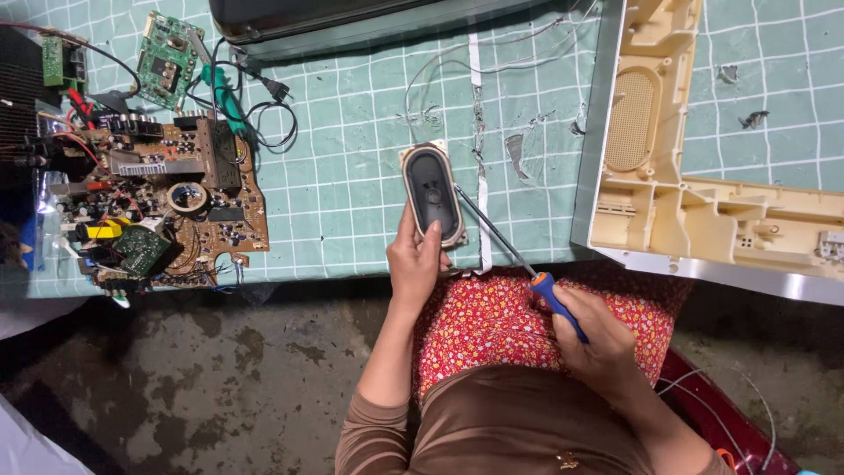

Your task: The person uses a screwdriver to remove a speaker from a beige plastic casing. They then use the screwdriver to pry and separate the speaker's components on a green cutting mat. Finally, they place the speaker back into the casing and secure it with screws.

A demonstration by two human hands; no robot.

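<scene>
An oval speaker [432,195] is gripped at its lower end by the left hand [415,262] over the green mat's [352,185] edge, w/ a blue-orange screwdriver [514,264] clasped in the right hand [598,347], tip touching the speaker's right rim.

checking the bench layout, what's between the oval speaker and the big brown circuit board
In the head view, only bare green checked mat lies between the oval speaker and the brown circuit board.
</scene>
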